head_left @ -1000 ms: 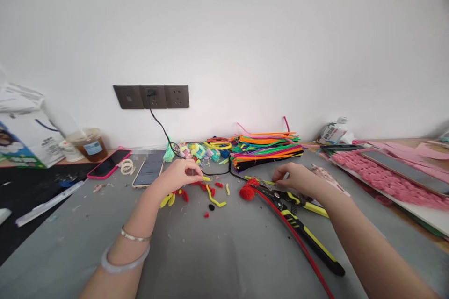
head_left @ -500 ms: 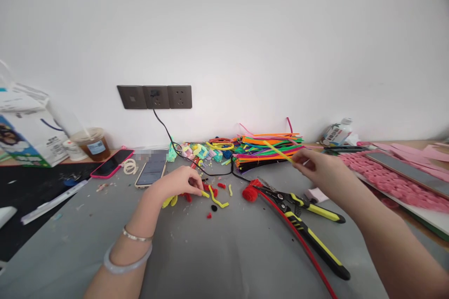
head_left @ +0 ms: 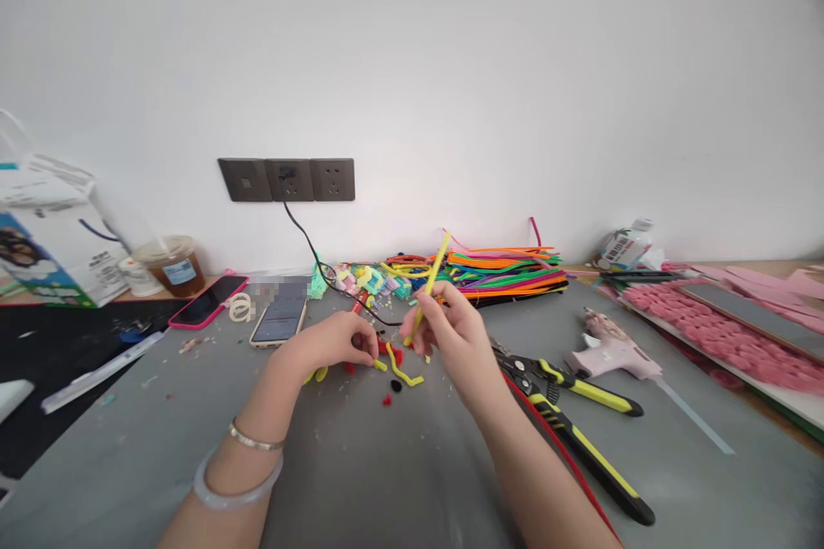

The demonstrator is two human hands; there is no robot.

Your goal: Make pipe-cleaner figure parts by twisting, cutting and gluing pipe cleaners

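Observation:
My left hand [head_left: 344, 339] rests low over the grey mat, its fingertips pinched on a short yellow pipe cleaner piece [head_left: 379, 365]. Just left of centre, my right hand [head_left: 454, 334] grips a longer yellow pipe cleaner [head_left: 438, 262] that points up and slightly right. Between and below the hands lies a bent yellow pipe cleaner [head_left: 404, 375], with a small black disc [head_left: 396, 386] and a red scrap [head_left: 387, 400] close by. Pliers [head_left: 566, 412] with black and yellow handles lie right of my right hand, beside a long red pipe cleaner [head_left: 570, 463].
A bundle of coloured pipe cleaners [head_left: 508, 270] lies along the wall. A pink glue gun [head_left: 614, 352] sits at right. Two phones, a pink-edged one [head_left: 207, 302] and a white one [head_left: 281, 317], and a drink cup [head_left: 172, 268] stand left. A black cable [head_left: 301, 232] crosses the back.
My right hand has moved left and down toward my left hand, bringing the long yellow pipe cleaner, now more upright. The glue gun has come into full view. My left hand is nearly still.

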